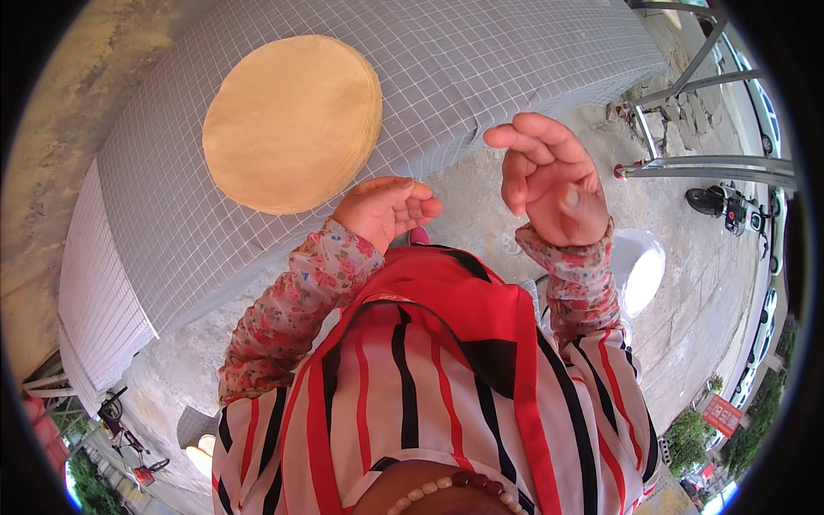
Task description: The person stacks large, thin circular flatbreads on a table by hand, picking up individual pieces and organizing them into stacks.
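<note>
A thick stack of thin, round, tan flatbreads (292, 124) lies on a table covered with a grey checked cloth (438, 69). My left hand (388, 210) is raised just off the stack's near right edge, palm turned inward, fingers loosely bent and nothing in them. Further right, beyond the table edge, my right hand (558, 182) is held up with the palm toward me. Its fingers are half curled and apart, and no object shows in it. Floral sleeve covers (287, 309) reach to both wrists, and a red apron (429, 279) hangs over my striped top.
Beside my right forearm is a white rounded object (639, 270), perhaps a bag or tub. Metal frame legs (712, 167) stand off the table's right end. On the concrete ground are a scooter (730, 210) to the right and a bicycle (129, 439) at lower left.
</note>
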The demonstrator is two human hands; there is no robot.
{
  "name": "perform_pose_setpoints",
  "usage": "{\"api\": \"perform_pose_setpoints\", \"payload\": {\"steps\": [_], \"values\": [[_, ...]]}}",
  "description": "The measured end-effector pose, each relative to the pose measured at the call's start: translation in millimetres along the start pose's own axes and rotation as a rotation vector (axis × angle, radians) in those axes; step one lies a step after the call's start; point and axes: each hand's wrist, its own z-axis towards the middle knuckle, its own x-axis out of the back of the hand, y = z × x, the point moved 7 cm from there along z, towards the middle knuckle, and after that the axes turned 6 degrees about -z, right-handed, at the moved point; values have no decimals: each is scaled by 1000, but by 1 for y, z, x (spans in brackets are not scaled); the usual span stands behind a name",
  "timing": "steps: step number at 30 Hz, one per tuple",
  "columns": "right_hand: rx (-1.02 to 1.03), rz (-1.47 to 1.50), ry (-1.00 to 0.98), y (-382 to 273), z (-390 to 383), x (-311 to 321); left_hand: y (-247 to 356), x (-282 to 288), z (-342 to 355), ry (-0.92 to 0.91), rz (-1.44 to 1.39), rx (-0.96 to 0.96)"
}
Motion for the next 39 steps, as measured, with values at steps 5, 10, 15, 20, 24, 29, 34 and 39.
{"api": "perform_pose_setpoints", "payload": {"steps": [5, 10, 15, 20, 24, 29, 34, 39], "values": [[-298, 291, -930, -37, -26, -167, -4, 4, -3, 30, -11, -32], [-294, 406, -990, -35, -32, -202, -4, 9, -7, 57, -23, -71], [96, 115, -1181, -36, -26, -200, -5, 25, -7, 112, -101, -87], [-122, 254, -1103, -21, -34, -194, -6, 36, -4, 144, -114, -101], [31, 322, -1165, -39, -5, -166, -1, 36, -1, 117, -113, -115], [-219, 331, -400, 9, 5, -51, 3, 46, -3, 186, -142, -140], [-505, 441, 84, 68, -20, 25, 1, 51, 5, 189, -146, -128], [-545, 386, 162, 76, -28, 42, -1, 50, 10, 204, -116, -129]]}}
